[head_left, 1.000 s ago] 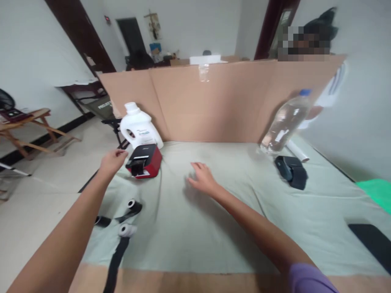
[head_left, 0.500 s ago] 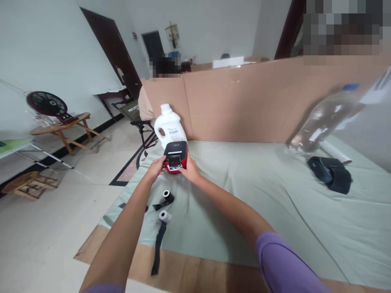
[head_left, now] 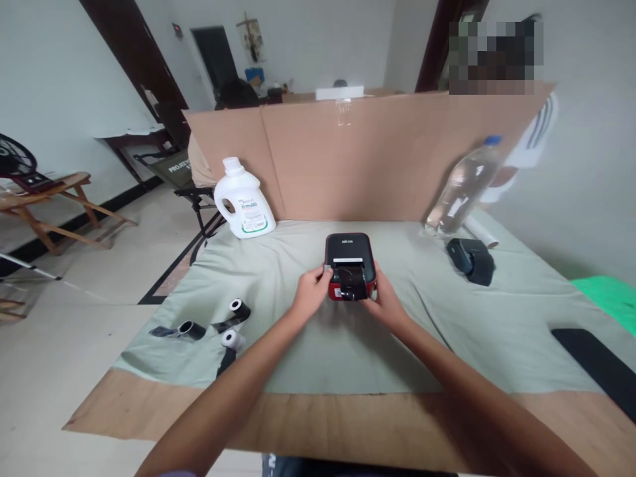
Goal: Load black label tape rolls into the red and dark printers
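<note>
Two half-curled hands (head_left: 312,290) (head_left: 389,302) grip a red-black device (head_left: 350,253).

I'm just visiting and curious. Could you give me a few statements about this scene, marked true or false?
1. The left hand and right hand both hold a red-and-black device. True.
2. In the picture, a white jug is left of a clear bottle. True.
3. The bottle's cap is red. False: the cap is blue.
4. Only one roll shows. False: three rolls lie on the pale green cloth.
5. A cardboard panel stands behind the device. True.
</note>
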{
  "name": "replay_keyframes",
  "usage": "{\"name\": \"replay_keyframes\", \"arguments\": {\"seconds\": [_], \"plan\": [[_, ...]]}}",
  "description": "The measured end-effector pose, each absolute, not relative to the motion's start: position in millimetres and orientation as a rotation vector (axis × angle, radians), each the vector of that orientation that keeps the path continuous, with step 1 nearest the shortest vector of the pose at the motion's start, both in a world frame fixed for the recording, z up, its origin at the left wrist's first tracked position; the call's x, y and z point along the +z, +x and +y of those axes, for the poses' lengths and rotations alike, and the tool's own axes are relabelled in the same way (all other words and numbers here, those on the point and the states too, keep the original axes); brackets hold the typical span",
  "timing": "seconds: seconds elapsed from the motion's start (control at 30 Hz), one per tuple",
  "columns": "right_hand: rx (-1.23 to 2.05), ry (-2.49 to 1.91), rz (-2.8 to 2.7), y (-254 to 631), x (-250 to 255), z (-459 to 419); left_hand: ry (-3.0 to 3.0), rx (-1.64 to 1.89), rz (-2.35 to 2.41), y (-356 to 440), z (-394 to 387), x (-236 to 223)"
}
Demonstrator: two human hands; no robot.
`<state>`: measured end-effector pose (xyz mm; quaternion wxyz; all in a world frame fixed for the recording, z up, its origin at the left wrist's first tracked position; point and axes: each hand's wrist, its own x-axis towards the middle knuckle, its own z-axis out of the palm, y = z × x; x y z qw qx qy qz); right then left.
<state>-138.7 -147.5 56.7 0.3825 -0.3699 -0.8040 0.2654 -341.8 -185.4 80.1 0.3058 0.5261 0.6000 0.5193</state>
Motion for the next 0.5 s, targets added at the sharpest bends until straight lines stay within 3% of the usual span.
{"name": "replay_keyframes", "arguments": {"seconds": [0.5], "plan": [[0.717, -0.978, -1.975, -107, 30, -163, 1.236, 1.417, 1.589, -298, -193, 52]]}}
